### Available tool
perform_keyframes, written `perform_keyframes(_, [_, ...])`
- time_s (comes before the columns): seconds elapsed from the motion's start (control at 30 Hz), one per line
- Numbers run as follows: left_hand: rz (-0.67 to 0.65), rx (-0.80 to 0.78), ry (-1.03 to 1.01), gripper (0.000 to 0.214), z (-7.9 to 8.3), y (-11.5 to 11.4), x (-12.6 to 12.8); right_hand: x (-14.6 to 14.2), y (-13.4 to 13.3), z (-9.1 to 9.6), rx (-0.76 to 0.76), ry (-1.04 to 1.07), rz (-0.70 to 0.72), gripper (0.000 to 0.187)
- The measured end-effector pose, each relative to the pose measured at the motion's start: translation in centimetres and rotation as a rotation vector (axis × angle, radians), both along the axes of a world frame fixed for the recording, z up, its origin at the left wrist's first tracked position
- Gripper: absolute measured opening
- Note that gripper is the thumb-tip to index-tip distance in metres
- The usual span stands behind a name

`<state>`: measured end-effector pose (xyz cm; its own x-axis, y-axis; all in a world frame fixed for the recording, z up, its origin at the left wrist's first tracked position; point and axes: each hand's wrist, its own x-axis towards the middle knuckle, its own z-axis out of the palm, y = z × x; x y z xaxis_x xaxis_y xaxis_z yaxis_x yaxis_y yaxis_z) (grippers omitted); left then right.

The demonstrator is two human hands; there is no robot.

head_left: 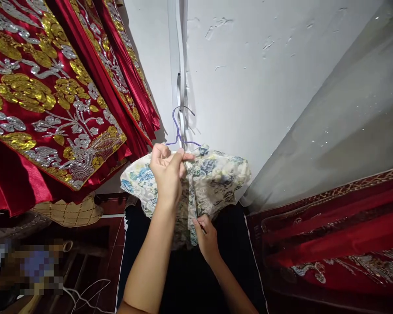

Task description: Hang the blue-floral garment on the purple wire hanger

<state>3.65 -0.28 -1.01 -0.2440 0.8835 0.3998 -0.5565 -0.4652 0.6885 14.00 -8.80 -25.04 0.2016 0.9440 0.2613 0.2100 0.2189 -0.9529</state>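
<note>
A short-sleeved top (212, 172), cream with blue floral print, hangs on a purple wire hanger (174, 120) in front of me. My left hand (168, 168) is up at the neckline, its thumb and fingers closed on the fabric by the collar. Lower down, my right hand (207, 235) grips the front opening edge of the same top between thumb and fingers. The hanger's hook stands in front of a pale vertical strip (180, 52) on the wall. What lies inside my left palm is partly hidden.
Red satin cloths (52, 91) with gold and silver sequins hang at the left. Black cloth (190, 279) with white edging is below the top. Grey translucent sheeting (340, 122) and red cloth (347, 231) stand at the right. White cords (88, 294) lie at lower left.
</note>
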Motion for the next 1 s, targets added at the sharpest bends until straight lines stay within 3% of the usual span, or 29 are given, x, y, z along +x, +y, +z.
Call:
perform_keyframes(0.1, [0.003, 0.025, 0.087, 0.04, -0.7, -0.4, -0.2, 0.8, 0.6, 0.9, -0.025, 0.093, 0.013, 0.036])
perform_keyframes(0.17, [-0.024, -0.008, 0.151, 0.032, -2.1, -1.0, -0.3, 0.9, 1.4, 3.3, 0.006, 0.181, 0.023, 0.027])
perform_keyframes(0.23, [-0.024, -0.037, 0.201, 0.027, -3.3, -1.8, -0.4, 1.0, 2.7, 7.2, 0.129, 0.261, 0.033, 0.018])
perform_keyframes(0.3, [-0.005, -0.033, 0.252, 0.025, -3.8, -2.3, -0.5, 1.2, 4.4, 11.9, 0.301, 0.256, 0.115, 0.028])
perform_keyframes(0.4, [0.001, 0.01, 0.307, 0.023, -3.6, -2.8, -0.8, 1.3, 7.1, 17.9, 0.442, 0.044, 0.319, 0.029])
perform_keyframes(0.47, [0.02, 0.031, 0.31, 0.025, -3.4, -2.9, -1.1, 1.2, 8.4, 20.0, 0.467, -0.115, 0.401, 0.018])
perform_keyframes(0.63, [0.136, -0.008, 0.303, 0.03, -4.4, -2.2, -1.6, -0.3, 9.5, 20.4, 0.547, -0.342, 0.239, 0.015])
perform_keyframes(0.77, [0.17, -0.06, 0.281, 0.03, -6.9, -1.7, -1.1, -0.9, 9.3, 21.2, 0.525, -0.219, 0.18, 0.017])
perform_keyframes(0.9, [0.111, -0.261, 0.4, 0.029, -13.3, -3.4, -1.0, 2.5, 8.5, 23.0, 0.515, 0.038, -0.118, 0.02])
perform_keyframes(1.0, [0.088, -0.334, 0.474, 0.021, -18.3, -5.2, -1.7, 7.5, 7.6, 22.4, 0.554, 0.146, -0.366, 0.024])
